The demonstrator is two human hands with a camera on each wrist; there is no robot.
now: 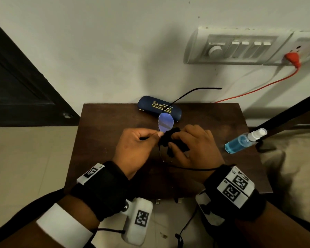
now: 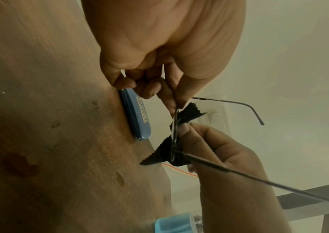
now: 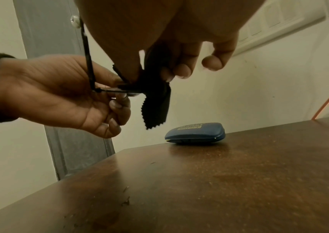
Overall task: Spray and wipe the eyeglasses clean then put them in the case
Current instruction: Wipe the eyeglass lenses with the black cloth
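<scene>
Case (image 1: 159,108) shut at table (image 1: 106,140) rear; spray bottle (image 1: 243,140) lies rt.

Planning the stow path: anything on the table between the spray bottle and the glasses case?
Head view: only bare tabletop lies between the spray bottle and the closed glasses case. The hands hold the eyeglasses nearer the camera.
</scene>
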